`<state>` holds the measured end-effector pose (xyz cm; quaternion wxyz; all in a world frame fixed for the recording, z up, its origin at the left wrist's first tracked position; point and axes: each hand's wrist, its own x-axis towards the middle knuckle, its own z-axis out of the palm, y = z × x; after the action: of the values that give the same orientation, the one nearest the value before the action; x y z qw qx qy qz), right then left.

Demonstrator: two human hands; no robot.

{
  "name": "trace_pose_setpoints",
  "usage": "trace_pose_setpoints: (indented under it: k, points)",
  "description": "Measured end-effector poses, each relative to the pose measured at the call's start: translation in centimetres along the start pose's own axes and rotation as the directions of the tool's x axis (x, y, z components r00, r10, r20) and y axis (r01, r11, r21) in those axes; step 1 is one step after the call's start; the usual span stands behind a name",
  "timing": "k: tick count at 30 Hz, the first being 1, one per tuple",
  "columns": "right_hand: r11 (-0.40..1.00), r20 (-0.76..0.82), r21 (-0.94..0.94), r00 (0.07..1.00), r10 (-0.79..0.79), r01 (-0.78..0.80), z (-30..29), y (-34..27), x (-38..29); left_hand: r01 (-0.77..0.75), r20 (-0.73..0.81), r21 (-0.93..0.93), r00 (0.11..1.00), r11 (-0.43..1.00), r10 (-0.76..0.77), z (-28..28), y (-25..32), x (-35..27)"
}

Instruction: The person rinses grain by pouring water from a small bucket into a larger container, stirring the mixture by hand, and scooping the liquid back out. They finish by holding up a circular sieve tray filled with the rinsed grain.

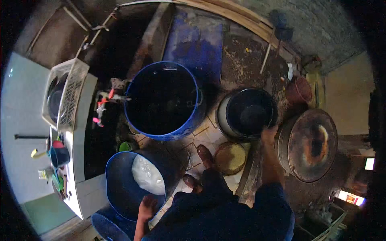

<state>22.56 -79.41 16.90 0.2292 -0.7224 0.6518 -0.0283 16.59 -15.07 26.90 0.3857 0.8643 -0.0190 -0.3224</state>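
My left hand (147, 207) is over the near rim of a blue plastic barrel (119, 180). Inside that barrel is a white, glossy mass (148, 175), either suds or wet plastic; which one I cannot tell. Blurred, my right hand (269, 135) reaches to the near right rim of a dark round tub (248, 113). Its fingers are hidden at the rim, so a grip cannot be made out. A pale bucket wall (223, 113) shows at the tub's left. Farther off stands a large blue drum (181, 134) with dark liquid in it.
A lidded drum with a rusty top (313, 147) stands right of my right arm. A round yellowish container (233, 158) is beside my feet on the tiled floor (208, 126). At left, a counter (74, 183) carries a white plastic basket (71, 96). A reddish bucket (298, 89) sits at far right.
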Motion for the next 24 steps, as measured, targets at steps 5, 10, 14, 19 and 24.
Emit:
trace_pose_setpoints:
  k: [5,10,14,19,24]
  points:
    - [0.855,0.045,-0.51,0.99,0.135,-0.093,10.6,2.7,6.7,-0.483,0.351,0.476,0.871,0.735,0.345,-0.3,-7.5,-0.8]
    - [0.783,0.136,-0.62,0.976,0.172,-0.052,18.7,5.2,11.3,0.589,0.278,-0.021,0.78,0.808,-0.561,1.5,-8.3,-3.3]
    - [0.637,0.181,-0.77,0.967,0.177,0.028,23.8,8.5,15.0,0.848,0.347,-0.152,0.526,0.507,-0.776,2.5,-8.4,-2.9]
    - [0.805,0.057,-0.579,0.979,0.196,-0.128,26.2,7.2,13.9,0.918,0.393,-0.132,0.394,0.373,-0.831,3.9,-8.5,-3.3]
    - [0.866,-0.017,-0.47,0.983,0.185,-0.171,26.9,5.5,13.6,0.94,0.424,-0.104,0.338,0.326,-0.84,4.4,-8.7,-3.3]
